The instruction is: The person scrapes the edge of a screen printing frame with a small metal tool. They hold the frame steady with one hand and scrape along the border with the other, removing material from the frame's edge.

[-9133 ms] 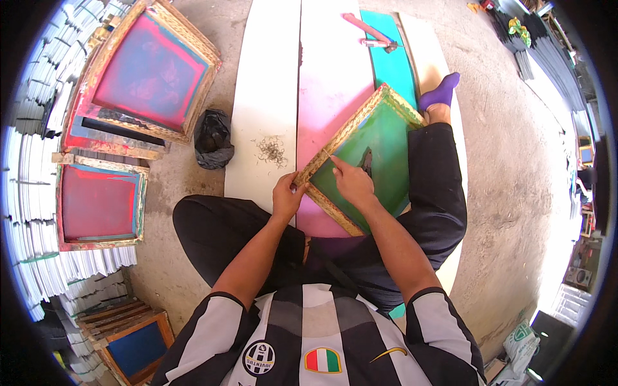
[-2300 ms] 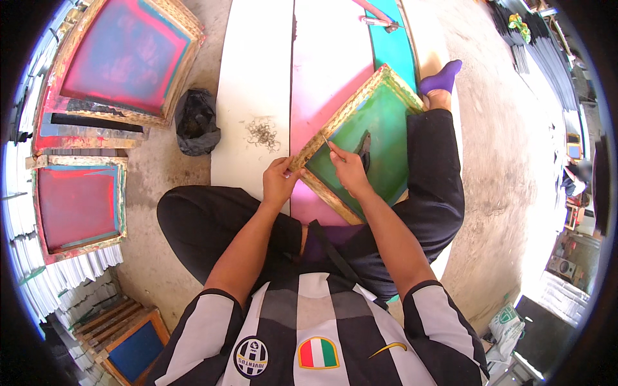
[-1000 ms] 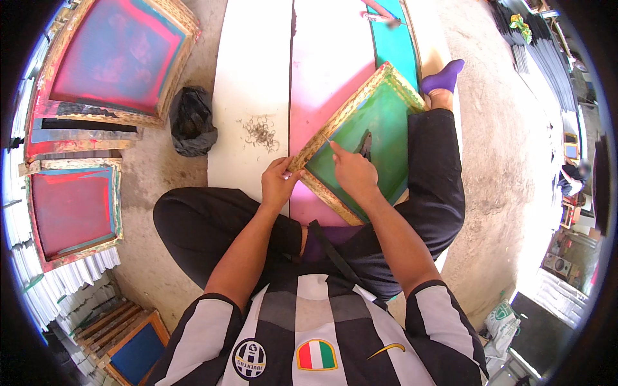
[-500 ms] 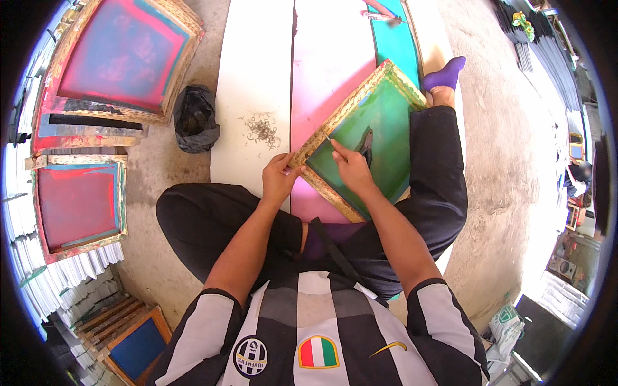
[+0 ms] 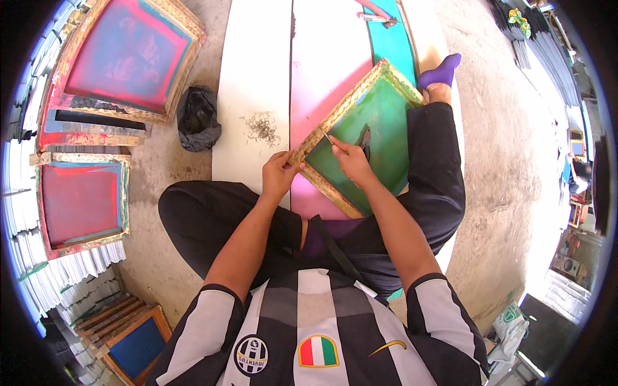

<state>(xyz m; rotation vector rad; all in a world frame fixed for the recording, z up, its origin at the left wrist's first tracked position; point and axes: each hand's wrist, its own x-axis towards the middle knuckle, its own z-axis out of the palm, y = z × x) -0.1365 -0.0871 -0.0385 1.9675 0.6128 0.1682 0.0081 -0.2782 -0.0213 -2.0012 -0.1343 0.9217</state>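
Note:
A wooden screen frame with green mesh [image 5: 376, 125] rests tilted across my right leg and the pink board [image 5: 325, 64]. My left hand [image 5: 278, 174] grips the frame's near corner. My right hand [image 5: 351, 161] is shut on a thin metal tool [image 5: 326, 136] whose tip touches the inner edge of the frame's left bar. A small dark object [image 5: 365, 138] lies on the green mesh just right of my right hand.
A little heap of dark shavings [image 5: 261, 127] lies on the white board [image 5: 251, 77]. A black bag [image 5: 198, 117] sits on the concrete floor. Red and pink screen frames [image 5: 125, 58] are stacked at left, one red frame [image 5: 80, 199] below. A blue frame [image 5: 138, 334] lies lower left.
Both hands stay at the frame's corner. My right hand has shifted slightly along the left bar with the tool; the frame has not moved otherwise.

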